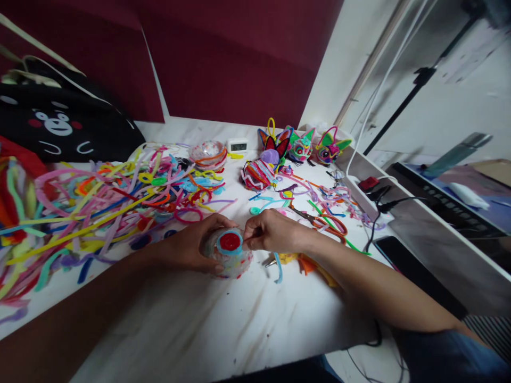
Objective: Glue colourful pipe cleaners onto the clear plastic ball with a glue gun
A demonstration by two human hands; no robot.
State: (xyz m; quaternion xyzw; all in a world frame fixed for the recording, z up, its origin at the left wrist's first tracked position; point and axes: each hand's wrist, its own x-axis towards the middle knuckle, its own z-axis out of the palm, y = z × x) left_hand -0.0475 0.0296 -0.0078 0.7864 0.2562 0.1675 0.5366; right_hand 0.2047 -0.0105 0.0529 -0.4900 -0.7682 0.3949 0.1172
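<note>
The left hand (pixel 187 244) comes from the lower left and is curved around the left side of a translucent ball (pixel 235 266), with its fingers above and its thumb below. Its grip is as wide as the ball and holds it firmly. The ball is at the middle of the work place, and a red disc (pixel 230 241) with a light-blue ring shows on its upper side. The right hand (pixel 269 231) comes from the right, bent at the wrist; its fingers make a narrow pinch at the right border of the ring. I cannot tell whether something thin is between them.

Around, from the left, there is a black bag (pixel 64 122), then a big heap of fuzzy stems (pixel 120 197), which reaches near the left forearm. Behind the hands are a clear bowl (pixel 208 154), a small white clock (pixel 237 145), a striped wrapped ball (pixel 257 175) and colourful eared figures (pixel 300 146). Scissors (pixel 329 226) lie just behind the right forearm, and a metal-tipped tool (pixel 271 262) is partly hidden under it. Farther right are a power strip (pixel 363 197) and a dark phone (pixel 419 276).

The heap limits the left side. In front of the ball, the white table top (pixel 207 330) spreads to its near edge; on the right, a low partition (pixel 427 236) closes the side.
</note>
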